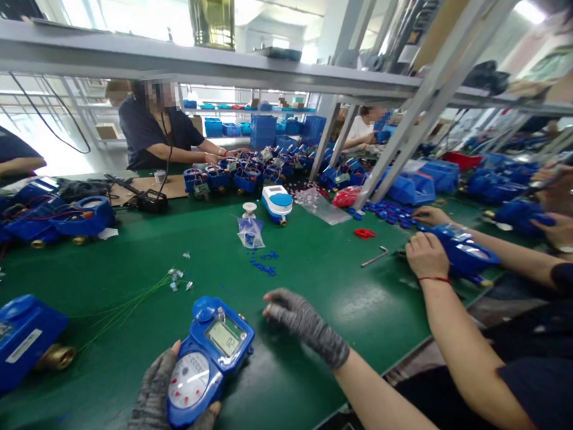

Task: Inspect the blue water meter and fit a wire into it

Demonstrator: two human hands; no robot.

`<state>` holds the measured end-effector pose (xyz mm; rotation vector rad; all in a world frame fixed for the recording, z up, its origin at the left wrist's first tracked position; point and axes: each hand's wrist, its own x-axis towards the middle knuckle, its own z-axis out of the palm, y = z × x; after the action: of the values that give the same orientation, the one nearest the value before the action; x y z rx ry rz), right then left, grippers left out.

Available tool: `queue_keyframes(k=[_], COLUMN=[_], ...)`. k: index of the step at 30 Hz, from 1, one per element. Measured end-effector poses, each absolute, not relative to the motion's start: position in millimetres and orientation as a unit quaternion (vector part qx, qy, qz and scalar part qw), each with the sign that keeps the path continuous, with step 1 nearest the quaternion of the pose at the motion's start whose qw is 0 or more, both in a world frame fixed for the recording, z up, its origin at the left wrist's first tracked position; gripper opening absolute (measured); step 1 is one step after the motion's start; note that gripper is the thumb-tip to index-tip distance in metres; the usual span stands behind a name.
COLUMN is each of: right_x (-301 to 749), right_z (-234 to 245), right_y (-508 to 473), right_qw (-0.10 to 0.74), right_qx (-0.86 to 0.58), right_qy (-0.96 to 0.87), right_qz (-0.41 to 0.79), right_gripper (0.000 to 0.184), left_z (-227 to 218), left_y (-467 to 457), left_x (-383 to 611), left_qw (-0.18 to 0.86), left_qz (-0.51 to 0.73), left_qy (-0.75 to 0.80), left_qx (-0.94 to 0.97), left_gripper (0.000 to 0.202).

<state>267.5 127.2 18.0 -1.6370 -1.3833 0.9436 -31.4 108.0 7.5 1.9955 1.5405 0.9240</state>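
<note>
Your left hand (157,420), in a grey knitted glove, cups a blue water meter (209,359) from below near the front edge of the green bench (323,285), thumb curled over its rim; your right hand (303,324), gloved the same, rests empty and loosely curled on the mat just beside it, touching nothing. The meter looks close to complete: its glossy plastic casing is closed, the round white dial and the small grey display both sit in place. The thin green wires (124,309) with small metal tags lie loose toward the left of the bench and none is fitted to it, so that seems to remain. Another meter (11,339) with a brass fitting waits at the left edge.
</note>
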Motion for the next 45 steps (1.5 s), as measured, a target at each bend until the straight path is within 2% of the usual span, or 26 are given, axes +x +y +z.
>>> queue_keyframes(k=[3,8,14,18,21,24,30,32,34,38,45], right_x=[307,329,334,340,340,338,336,337,338,339,341], right_z=[34,38,23,6,-10,-23,-24,-23,-23,-25,-25], right_y=[163,211,241,243,231,214,202,203,204,203,198], right_qw=[0.381,0.348,0.295,0.257,0.224,0.197,0.19,0.191,0.192,0.193,0.198], right_qx=[-0.715,-0.759,-0.779,-0.789,-0.789,-0.777,-0.767,-0.768,-0.77,-0.77,-0.761], right_qy=[-0.533,-0.529,-0.544,-0.552,-0.568,-0.592,-0.607,-0.604,-0.601,-0.598,-0.605], right_qz=[0.244,0.154,0.099,0.081,0.075,0.079,0.085,0.089,0.096,0.109,0.126], right_gripper=[0.035,0.036,0.033,0.033,0.022,0.012,0.016,0.016,0.015,0.016,0.018], left_z=[3,7,14,2,-2,9,43,47,47,42,55], left_y=[116,145,156,156,155,158,169,165,157,142,168], left_x=[-36,-56,-59,-60,-62,-62,-65,-60,-49,-28,-39], left_qw=[0.183,0.176,0.194,0.219,0.26,0.315,0.48,0.526,0.541,0.474,0.581], left_qz=[0.34,0.341,0.34,0.355,0.349,0.332,0.281,0.273,0.298,0.397,0.381], left_qy=[0.528,0.435,0.407,0.398,0.392,0.395,0.356,0.391,0.484,0.607,0.481], left_qx=[0.756,0.815,0.825,0.817,0.811,0.797,0.751,0.704,0.619,0.5,0.535], left_gripper=[0.077,0.071,0.069,0.07,0.075,0.076,0.072,0.069,0.068,0.07,0.05])
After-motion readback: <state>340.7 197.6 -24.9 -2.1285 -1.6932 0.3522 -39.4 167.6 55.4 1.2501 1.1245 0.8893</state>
